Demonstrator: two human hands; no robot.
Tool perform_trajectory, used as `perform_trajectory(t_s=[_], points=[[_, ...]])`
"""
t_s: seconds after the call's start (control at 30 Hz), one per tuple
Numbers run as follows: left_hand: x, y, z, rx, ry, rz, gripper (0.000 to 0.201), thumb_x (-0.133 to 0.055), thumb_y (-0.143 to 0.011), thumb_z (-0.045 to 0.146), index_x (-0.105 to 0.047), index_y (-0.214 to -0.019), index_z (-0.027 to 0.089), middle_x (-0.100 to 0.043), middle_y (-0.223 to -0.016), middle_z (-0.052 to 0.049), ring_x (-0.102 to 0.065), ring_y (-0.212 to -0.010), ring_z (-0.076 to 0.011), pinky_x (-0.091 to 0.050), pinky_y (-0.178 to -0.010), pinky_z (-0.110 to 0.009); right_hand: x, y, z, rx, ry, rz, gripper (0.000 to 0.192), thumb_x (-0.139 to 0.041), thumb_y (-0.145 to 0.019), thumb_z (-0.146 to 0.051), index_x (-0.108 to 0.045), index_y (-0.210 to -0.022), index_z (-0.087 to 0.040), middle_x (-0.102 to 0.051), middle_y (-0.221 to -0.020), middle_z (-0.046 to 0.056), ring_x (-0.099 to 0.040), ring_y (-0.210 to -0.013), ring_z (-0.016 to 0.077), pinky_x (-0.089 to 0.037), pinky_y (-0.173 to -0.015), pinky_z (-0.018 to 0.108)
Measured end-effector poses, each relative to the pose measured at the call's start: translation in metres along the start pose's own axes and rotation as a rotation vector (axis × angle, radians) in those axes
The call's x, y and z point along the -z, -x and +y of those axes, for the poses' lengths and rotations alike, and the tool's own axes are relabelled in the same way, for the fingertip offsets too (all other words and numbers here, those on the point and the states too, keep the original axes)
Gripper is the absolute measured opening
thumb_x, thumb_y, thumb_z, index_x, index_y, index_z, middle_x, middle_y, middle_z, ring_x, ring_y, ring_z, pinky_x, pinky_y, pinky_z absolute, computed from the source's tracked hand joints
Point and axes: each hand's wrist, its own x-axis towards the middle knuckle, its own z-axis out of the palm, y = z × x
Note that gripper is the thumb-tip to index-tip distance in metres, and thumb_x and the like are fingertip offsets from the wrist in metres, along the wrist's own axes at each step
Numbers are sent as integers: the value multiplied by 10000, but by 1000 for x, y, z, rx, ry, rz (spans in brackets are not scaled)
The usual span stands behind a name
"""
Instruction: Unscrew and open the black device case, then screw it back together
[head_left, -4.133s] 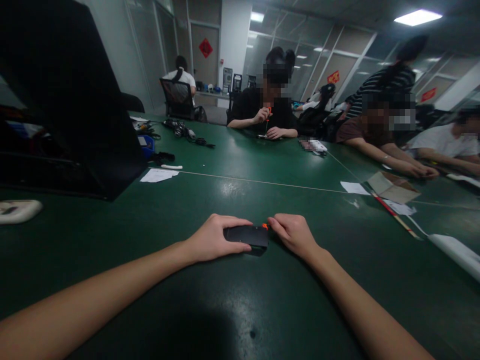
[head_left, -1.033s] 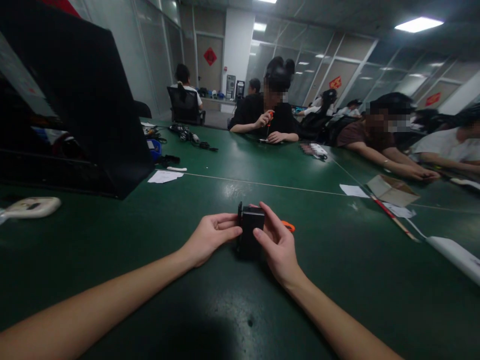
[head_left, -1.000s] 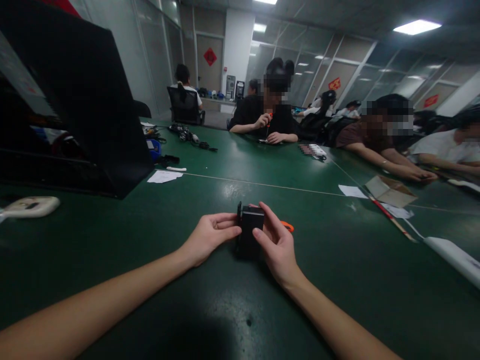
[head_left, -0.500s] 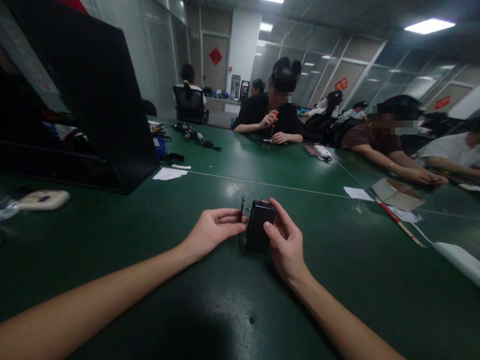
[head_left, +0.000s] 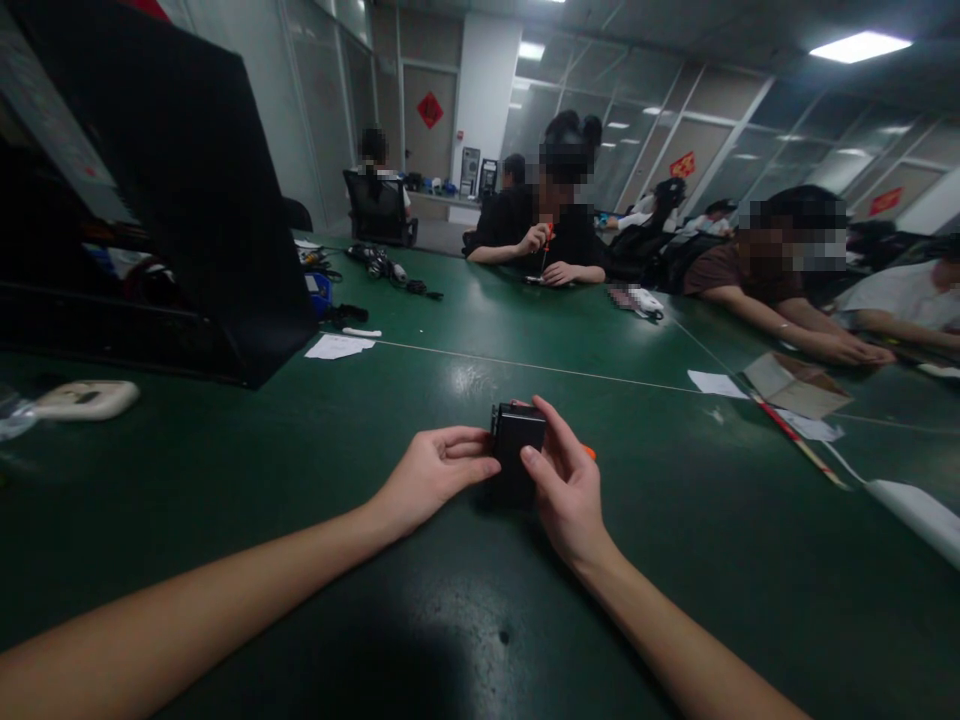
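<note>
A small black box-shaped case (head_left: pixel 516 455) stands upright between my hands, just above or on the green tabletop. My right hand (head_left: pixel 574 490) is closed around its right side, thumb on the near face and fingers behind. On the left side of the case sits a thin dark end plate (head_left: pixel 495 422), pressed close against it. My left hand (head_left: pixel 442 470) pinches this plate, with the thumb at the case's left edge. Something orange (head_left: pixel 589 453) peeks out behind my right hand; most of it is hidden.
A large black open casing (head_left: pixel 202 200) stands at the left, near a white device (head_left: pixel 90 400). Paper scraps (head_left: pixel 339 346), cables (head_left: pixel 386 265), an open cardboard box (head_left: pixel 796 385) and a red stick (head_left: pixel 799 445) lie around the green table (head_left: pixel 337 620). Across it, a person (head_left: pixel 536 225) holds an orange-handled screwdriver.
The plate in my left hand has moved right and now meets the case; the gap between them has closed. The orange thing behind my right hand has come into view.
</note>
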Motion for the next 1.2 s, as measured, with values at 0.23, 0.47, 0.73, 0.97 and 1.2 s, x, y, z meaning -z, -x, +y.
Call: perform_trajectory(t_s=[0.23, 0.47, 0.73, 0.97, 1.2], points=[[-10, 7, -2, 54, 43, 33, 455, -918, -663, 259, -728, -1046, 104, -793, -1037, -157, -764, -857, -243, -575, -795, -333, -3, 4, -2, -26, 124, 16, 552, -751, -858, -362, -597, -1386, -316, -664, -1383, 13, -584, -1319, 243, -388, -1169, 408], [-27, 9, -10, -72, 38, 160, 387, -886, -713, 300, -713, -1023, 145, -797, -1020, -120, -757, -935, -277, -591, -851, -372, -12, 9, 6, -10, 191, 104, 565, -635, -937, -425, -484, -1473, -329, -550, -1484, 6, -460, -1411, 238, -251, -1233, 423], [-36, 20, -19, -191, -11, 151, 491, -795, -820, 263, -689, -1298, 233, -692, -1337, -63, -615, -1273, -277, -479, -1087, -355, -21, 16, 9, -16, 8, 18, 455, -620, -952, -464, -466, -1367, -360, -597, -1395, 19, -536, -1327, 221, -324, -1199, 412], [-25, 22, -15, -325, -290, 41, 508, -763, -851, 248, -668, -1349, 270, -635, -1391, -67, -506, -1376, -296, -401, -1154, -362, -15, 5, -2, -68, 71, 11, 393, -779, -827, -416, -616, -1150, -262, -750, -1179, 70, -671, -1153, 263, -471, -1074, 444], [-15, 19, -9, -132, 33, -233, 558, -790, -832, 223, -646, -1371, 230, -595, -1462, -102, -488, -1414, -313, -406, -1172, -398, -7, 2, 2, -137, -104, 101, 328, -691, -891, -425, -657, -1152, -229, -775, -1137, 77, -718, -999, 249, -545, -901, 387]])
